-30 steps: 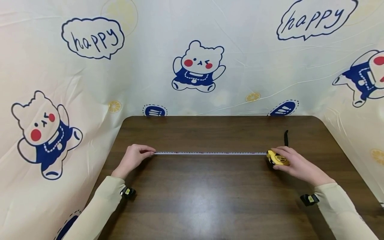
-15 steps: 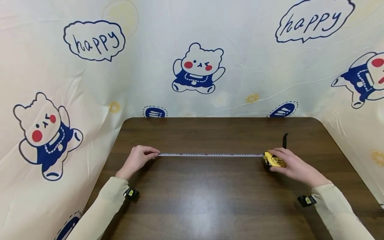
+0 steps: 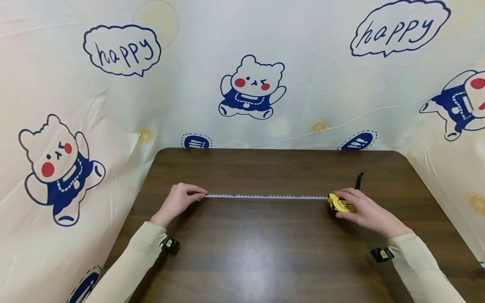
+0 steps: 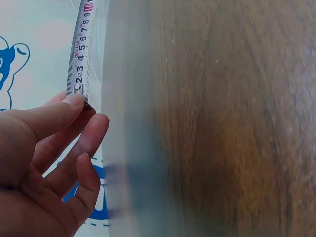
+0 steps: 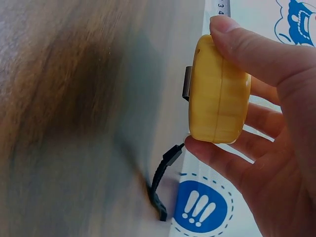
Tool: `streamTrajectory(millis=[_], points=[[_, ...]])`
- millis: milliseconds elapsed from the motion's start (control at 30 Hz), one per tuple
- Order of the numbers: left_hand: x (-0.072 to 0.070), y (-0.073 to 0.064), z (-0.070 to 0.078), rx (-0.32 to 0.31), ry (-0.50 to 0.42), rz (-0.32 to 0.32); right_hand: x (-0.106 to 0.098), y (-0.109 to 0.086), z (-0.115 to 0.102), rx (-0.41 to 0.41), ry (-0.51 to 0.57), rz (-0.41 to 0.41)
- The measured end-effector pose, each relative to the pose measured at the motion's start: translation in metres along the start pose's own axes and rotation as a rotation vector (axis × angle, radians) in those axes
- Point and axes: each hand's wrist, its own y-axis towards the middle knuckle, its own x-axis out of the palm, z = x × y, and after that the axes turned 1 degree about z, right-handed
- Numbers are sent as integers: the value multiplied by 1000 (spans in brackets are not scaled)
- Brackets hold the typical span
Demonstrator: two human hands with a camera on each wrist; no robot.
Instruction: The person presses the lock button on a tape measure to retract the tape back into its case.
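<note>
In the head view, a yellow tape-measure case with black parts (image 3: 342, 204) sits right of centre in the frame, above the dark brown wood-grain worktop (image 3: 250, 240). From it a straight, narrow white measuring blade with printed marks (image 3: 265, 196) runs level across the middle to the left hand (image 3: 177, 203). Only this view shows the whole visible stretch of blade, both hands, the pale long sleeves (image 3: 129, 256) and the small black wrist-worn devices (image 3: 382, 255); its marks are too small to read here.

The left wrist view makes them legible: black numerals, with one red-boxed mark at the upper left of the frame. There the thumb and a finger pinch the blade's end, while the other fingers curl loosely below.

The right hand (image 3: 365, 212) grips the case, thumb at one end and a fingertip at the other. The head view shows the round printed label on its face; the right wrist view shows the plain curved yellow edge instead, plus a grey metal clip (image 5: 187, 83) on its left. A black wrist strap (image 3: 358, 181) hangs at lower centre there, but only its tip stands out behind the hand in the head view.
</note>
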Motion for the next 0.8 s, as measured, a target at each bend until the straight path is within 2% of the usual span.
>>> streamTrajectory(millis=[333,600,800], points=[[6,2,8,-15,-34,-41,-2,4,-6,-13,0,-17],[13,6,11,20,-29,-29,1,8,-9,6,1,-38],[18,8,15,18,-43,-32,5,11,-12,-6,8,-33]])
